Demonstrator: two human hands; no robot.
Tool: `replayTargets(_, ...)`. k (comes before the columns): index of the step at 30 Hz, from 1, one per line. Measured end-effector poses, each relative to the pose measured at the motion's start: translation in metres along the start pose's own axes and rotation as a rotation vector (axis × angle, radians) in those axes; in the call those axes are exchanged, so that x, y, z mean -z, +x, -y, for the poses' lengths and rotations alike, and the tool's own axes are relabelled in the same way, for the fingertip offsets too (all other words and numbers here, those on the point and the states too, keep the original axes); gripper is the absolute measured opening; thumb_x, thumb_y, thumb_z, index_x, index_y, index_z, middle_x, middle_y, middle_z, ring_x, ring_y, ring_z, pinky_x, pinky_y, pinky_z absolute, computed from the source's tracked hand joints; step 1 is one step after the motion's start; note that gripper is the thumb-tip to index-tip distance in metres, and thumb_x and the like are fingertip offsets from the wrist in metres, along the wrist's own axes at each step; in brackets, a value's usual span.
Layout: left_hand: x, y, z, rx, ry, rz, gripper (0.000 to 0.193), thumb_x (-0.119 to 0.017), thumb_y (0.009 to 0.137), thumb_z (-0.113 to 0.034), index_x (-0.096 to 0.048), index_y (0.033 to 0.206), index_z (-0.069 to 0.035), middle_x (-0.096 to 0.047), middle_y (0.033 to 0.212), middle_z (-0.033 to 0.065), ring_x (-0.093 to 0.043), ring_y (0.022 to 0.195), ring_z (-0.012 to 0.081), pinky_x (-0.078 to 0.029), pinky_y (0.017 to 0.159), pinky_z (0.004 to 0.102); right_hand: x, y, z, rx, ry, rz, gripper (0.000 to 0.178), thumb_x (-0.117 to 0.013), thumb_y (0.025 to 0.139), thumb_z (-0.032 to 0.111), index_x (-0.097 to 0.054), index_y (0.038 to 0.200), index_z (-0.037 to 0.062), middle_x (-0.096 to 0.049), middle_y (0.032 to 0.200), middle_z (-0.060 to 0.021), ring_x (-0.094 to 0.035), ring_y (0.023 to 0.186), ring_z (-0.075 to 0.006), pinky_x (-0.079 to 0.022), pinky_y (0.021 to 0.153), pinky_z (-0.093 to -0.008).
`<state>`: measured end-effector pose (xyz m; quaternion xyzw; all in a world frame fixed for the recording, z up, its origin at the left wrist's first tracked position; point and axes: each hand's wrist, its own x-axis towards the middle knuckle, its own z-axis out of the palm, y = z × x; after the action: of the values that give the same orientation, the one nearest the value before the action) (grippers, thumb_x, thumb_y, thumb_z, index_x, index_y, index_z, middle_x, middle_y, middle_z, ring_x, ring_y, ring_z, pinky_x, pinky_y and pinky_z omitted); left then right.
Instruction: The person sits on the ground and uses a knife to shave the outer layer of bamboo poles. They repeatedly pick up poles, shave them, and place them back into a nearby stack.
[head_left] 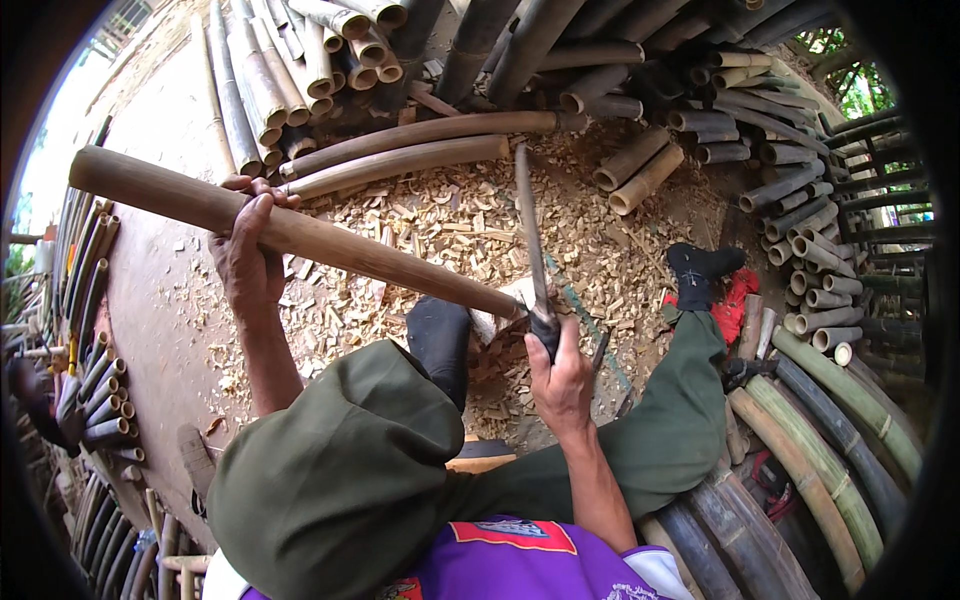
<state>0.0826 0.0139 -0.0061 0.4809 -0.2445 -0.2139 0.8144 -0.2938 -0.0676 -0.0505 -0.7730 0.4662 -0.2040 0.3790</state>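
My left hand [250, 240] is closed around a thick brown bamboo pole [370, 265], toward its wide upper end. The pole slants down to the right across the view, its narrow end close to the knife in front of me. In my right hand [562, 385] is the dark handle of a long-bladed knife [531, 220], its blade pointing away from me, nearly upright in the picture. A pale piece, perhaps a wood block [487, 325], shows partly behind the pole's narrow end. Whether blade and pole touch, I cannot tell.
Wood chips [440, 215] cover the ground ahead. Two long bamboo lengths [400, 165] lie beyond them, with two short pieces [640, 170] to the right. Stacked bamboo [820, 270] lines the right side; more poles [270, 90] stand far left. My dark-socked feet [440, 345] rest among the chips.
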Motion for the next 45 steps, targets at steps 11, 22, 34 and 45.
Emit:
replayTargets(11, -0.004, -0.009, 0.004, -0.09, 0.151, -0.499, 0.034, -0.083, 0.087, -0.004, -0.061, 0.111, 0.003, -0.066, 0.089, 0.0108, -0.07, 0.077, 0.0216, -0.067, 0.073, 0.0372, 0.0, 0.001, -0.004, -0.132, -0.082, 0.082, 0.035, -0.062, 0.104, 0.035, -0.052, 0.115, 0.0033, -0.069, 0.079, -0.0234, -0.069, 0.073, -0.0472, -0.052, 0.059, -0.0536)
replayTargets(22, 0.003, 0.001, -0.002, 0.018, 0.049, -0.135, 0.043, -0.08, 0.088, -0.002, -0.055, 0.122, 0.0, -0.066, 0.1, 0.009, -0.072, 0.084, 0.022, -0.062, 0.079, 0.0358, -0.024, 0.001, -0.027, -0.22, -0.23, 0.208, 0.034, -0.061, 0.104, 0.034, -0.051, 0.117, 0.0043, -0.072, 0.087, -0.0264, -0.072, 0.078, -0.0465, -0.054, 0.065, -0.0563)
replayTargets(34, -0.001, 0.002, -0.006, -0.007, 0.1, -0.123, 0.035, -0.079, 0.086, -0.001, -0.058, 0.114, -0.001, -0.063, 0.101, 0.009, -0.069, 0.089, 0.0192, -0.06, 0.083, 0.0338, -0.024, 0.009, -0.034, -0.28, -0.259, 0.259, 0.039, -0.059, 0.103, 0.038, -0.052, 0.117, 0.0025, -0.071, 0.088, -0.0298, -0.07, 0.087, -0.0514, -0.053, 0.073, -0.0592)
replayTargets(45, -0.01, 0.0, 0.011, 0.161, -0.098, -0.038, 0.066, -0.075, 0.094, -0.019, -0.039, 0.147, -0.001, -0.061, 0.119, 0.0161, -0.064, 0.109, 0.0275, -0.052, 0.11, 0.0542, -0.042, -0.001, -0.083, -0.32, -0.247, 0.23, 0.041, -0.059, 0.103, 0.041, -0.051, 0.115, 0.002, -0.07, 0.091, -0.0292, -0.068, 0.087, -0.052, -0.051, 0.074, -0.0594)
